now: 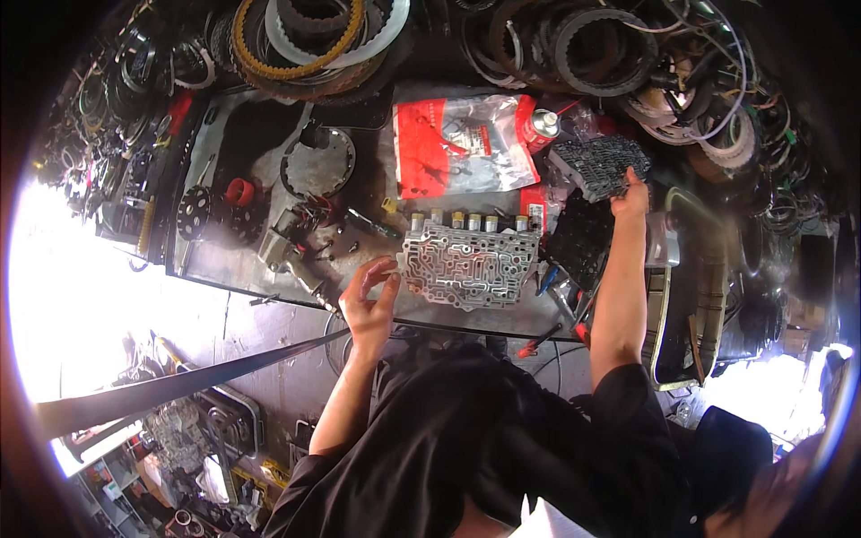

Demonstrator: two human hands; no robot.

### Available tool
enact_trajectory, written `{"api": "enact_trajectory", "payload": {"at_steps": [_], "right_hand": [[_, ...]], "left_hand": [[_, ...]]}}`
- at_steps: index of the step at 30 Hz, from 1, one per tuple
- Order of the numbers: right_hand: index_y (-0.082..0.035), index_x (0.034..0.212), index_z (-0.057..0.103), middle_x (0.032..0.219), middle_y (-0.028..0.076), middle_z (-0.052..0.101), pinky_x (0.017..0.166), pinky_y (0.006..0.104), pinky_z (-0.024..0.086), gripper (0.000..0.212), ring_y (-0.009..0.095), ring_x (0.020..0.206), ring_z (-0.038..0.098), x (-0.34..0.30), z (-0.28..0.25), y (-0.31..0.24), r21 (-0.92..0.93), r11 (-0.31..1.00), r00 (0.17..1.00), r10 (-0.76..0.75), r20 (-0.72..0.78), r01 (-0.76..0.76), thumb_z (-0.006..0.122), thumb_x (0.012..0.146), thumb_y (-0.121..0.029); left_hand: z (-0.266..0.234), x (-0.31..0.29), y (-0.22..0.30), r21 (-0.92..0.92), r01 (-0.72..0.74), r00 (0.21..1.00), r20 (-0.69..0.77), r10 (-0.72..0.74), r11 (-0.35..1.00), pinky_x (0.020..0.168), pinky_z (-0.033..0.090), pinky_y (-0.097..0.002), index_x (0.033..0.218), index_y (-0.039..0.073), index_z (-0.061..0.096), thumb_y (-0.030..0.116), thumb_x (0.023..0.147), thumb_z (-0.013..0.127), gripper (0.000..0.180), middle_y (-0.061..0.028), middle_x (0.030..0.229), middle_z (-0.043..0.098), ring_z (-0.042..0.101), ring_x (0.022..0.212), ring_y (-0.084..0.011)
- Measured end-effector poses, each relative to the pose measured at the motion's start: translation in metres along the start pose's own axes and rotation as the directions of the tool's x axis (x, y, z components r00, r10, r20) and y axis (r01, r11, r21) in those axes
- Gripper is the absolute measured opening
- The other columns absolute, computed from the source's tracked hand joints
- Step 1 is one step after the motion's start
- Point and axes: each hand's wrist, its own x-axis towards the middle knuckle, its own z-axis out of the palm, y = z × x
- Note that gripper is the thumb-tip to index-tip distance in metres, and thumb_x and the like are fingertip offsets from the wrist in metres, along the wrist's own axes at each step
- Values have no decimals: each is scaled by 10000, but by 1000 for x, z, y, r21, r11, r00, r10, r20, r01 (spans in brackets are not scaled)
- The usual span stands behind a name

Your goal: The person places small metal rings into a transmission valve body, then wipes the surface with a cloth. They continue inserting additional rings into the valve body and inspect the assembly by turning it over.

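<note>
Near the front edge of the table (220, 260), the channelled block (471, 267) is bare silvery metal with shiny ridges. The grooved plate (596, 166) toward the right edge looks like darker, rough metal. The bag (466, 148) is glossy, creased plastic; the shirt (466, 439), matt black cloth.

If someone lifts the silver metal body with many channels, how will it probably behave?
The silver metal body is probably stiff and fairly heavy, since it looks like cast metal with many raised walls. It seems unlikely to roll, given its broad, blocky outline. The short cylinders along its far edge might catch on things.
</note>
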Motion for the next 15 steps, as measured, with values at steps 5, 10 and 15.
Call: {"api": "enact_trajectory", "payload": {"at_steps": [5, 10, 15], "right_hand": [[-51, 1154, 697, 1141, 95, 741, 842, 486, 629, 181, 310, 1006, 730, 43, -13, 20, -82, 994, 997, 69, -43, -72, 686, 1032, -186], [-54, 1170, 697, 1163, 92, 740, 828, 500, 618, 193, 306, 1006, 731, 62, -24, 40, -161, 980, 985, 94, -143, -117, 693, 1028, -184], [-44, 1185, 702, 1209, 96, 720, 853, 502, 536, 276, 295, 1029, 698, 50, -16, 35, -325, 939, 988, 66, -141, -109, 761, 948, -173]], "left_hand": [[6, -3, -3, 497, -221, 974, 77, 211, 839, 1074, 513, -433, 1143, 40, 746, 14, 840, 797, 308, -161, 1328, 689, 598, 1372, -379], [20, 1, -13, 425, -346, 937, 200, 286, 836, 1171, 437, -482, 1094, 80, 779, 29, 822, 848, 285, -141, 1455, 607, 461, 1491, -416], [20, 1, -25, 445, -426, 902, 277, 332, 787, 1170, 423, -534, 1079, 90, 768, -2, 782, 845, 320, -180, 1552, 506, 363, 1529, -489]]}}
